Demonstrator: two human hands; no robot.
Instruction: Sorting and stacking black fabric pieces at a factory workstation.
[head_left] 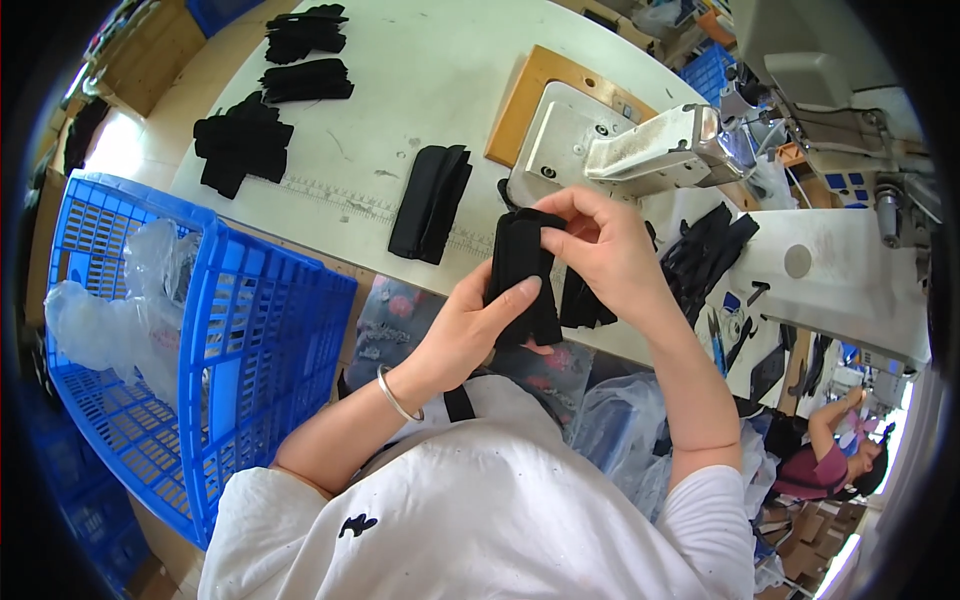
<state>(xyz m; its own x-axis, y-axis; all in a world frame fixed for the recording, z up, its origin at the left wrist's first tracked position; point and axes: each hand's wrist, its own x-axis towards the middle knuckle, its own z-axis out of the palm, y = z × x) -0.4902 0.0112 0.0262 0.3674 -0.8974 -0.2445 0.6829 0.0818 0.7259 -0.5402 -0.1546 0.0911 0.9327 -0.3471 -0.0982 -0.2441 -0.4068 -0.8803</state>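
Observation:
Between my two hands is a folded stack of black fabric pieces [520,262], held over the table's front edge. My left hand [478,318] grips its left side, thumb lying across the front. At the upper right corner my right hand [598,245] pinches the fabric between thumb and fingers. Just left of it, a black fabric bundle [430,204] lies on the white table [400,60]. Partly behind my right hand is another black fabric piece [585,302]. A pile of black strips [708,255] lies to the right.
A sewing machine [660,150] stands ahead, by a wooden frame [515,110]. At my left is a blue plastic crate [270,330] with clear bags [150,300]. More black stacks [308,80] sit at the far left. Scissors [716,340] lie at the right, where another person [815,465] sits farther off.

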